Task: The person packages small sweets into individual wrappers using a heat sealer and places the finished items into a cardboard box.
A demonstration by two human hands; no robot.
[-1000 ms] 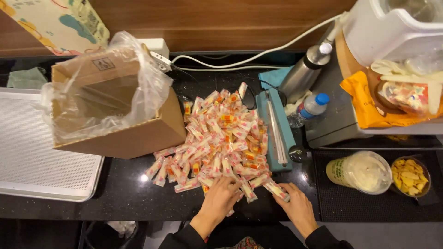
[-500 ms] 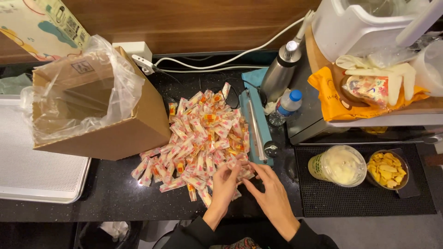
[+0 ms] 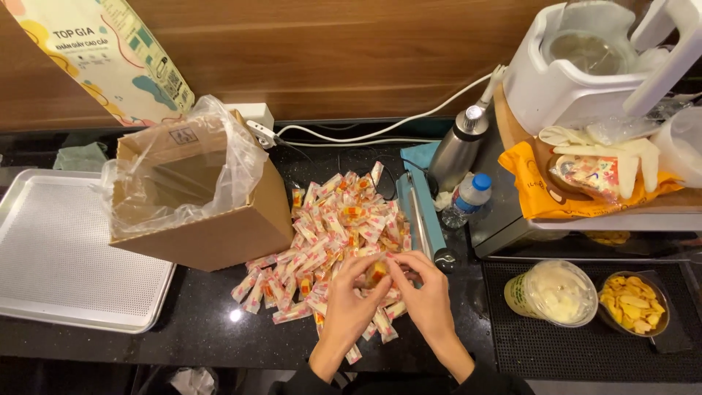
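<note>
At the front edge of the black counter (image 3: pixel 183 322), both hands met over the near end of a heap of small wrapped packets (image 3: pixel 329 234). Left hand (image 3: pixel 349 307) and right hand (image 3: pixel 428 300) came up from the bottom of view, palms down, wrists angled inward. Fingers of both curled and drawn together, pinching 1 orange-and-yellow packet (image 3: pixel 377 272) between the 2 sets of fingertips, just above the pile. Pile itself spread from mid-counter toward the back edge, pink, white and orange wrappers lying loose.

Left of the pile, touching its edge: 1 open cardboard box (image 3: pixel 212 227) lined with a clear plastic bag, tilted toward the pile. Further left, 1 perforated metal tray (image 3: pixel 66 263) at the counter's left end. Right of the pile, just beside the right hand: 1 teal heat sealer (image 3: pixel 420 212), then a steel flask (image 3: pixel 457 150) and a small plastic bottle (image 3: pixel 468 197). Right front corner: 1 lidded tub (image 3: pixel 552 292) and 1 dish of yellow chips (image 3: pixel 632 301).
</note>
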